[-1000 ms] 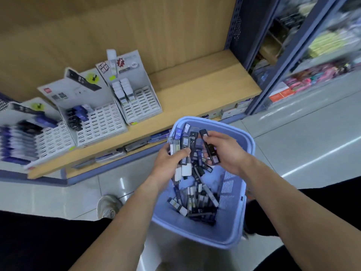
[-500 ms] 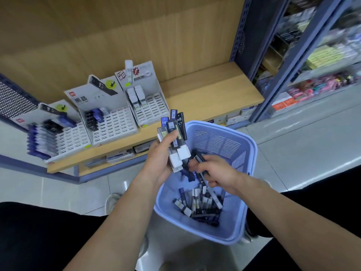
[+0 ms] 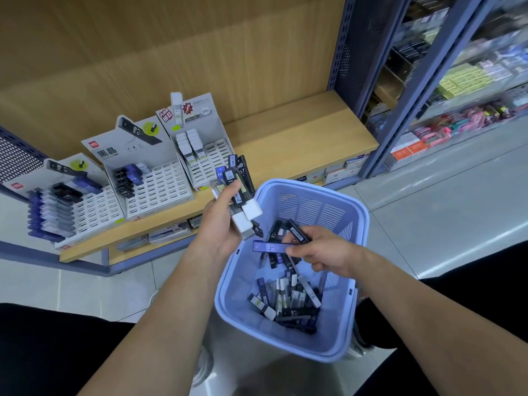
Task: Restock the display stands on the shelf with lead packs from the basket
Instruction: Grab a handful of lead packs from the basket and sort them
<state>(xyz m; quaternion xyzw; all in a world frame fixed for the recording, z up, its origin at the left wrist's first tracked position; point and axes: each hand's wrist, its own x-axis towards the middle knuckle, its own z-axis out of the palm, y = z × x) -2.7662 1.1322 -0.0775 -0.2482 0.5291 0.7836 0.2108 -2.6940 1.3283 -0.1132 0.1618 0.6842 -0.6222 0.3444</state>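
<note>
A light blue plastic basket (image 3: 311, 192) stands on the floor in front of me, with several loose lead packs (image 3: 288, 298) in its bottom. My left hand (image 3: 220, 224) holds a fanned bundle of lead packs (image 3: 237, 190) above the basket's left rim. My right hand (image 3: 323, 250) is inside the basket, pinching a purple HB 0.7 pack (image 3: 270, 247) and a black pack. Three white display stands sit on the low wooden shelf (image 3: 300, 138): the left stand (image 3: 94, 207), the middle stand (image 3: 160, 190) and the right stand (image 3: 211, 158), each partly filled.
The grey metal shelf post (image 3: 354, 52) rises at the shelf's right end. Further shelves of goods (image 3: 468, 81) stand to the right across the tiled floor (image 3: 428, 210). Boxes (image 3: 343, 170) lie under the wooden shelf. My dark-clothed knees flank the basket.
My left hand has lifted its bundle of packs up and out to the basket's left rim. My right hand dipped deeper into the basket and now grips a purple pack and a black one.
</note>
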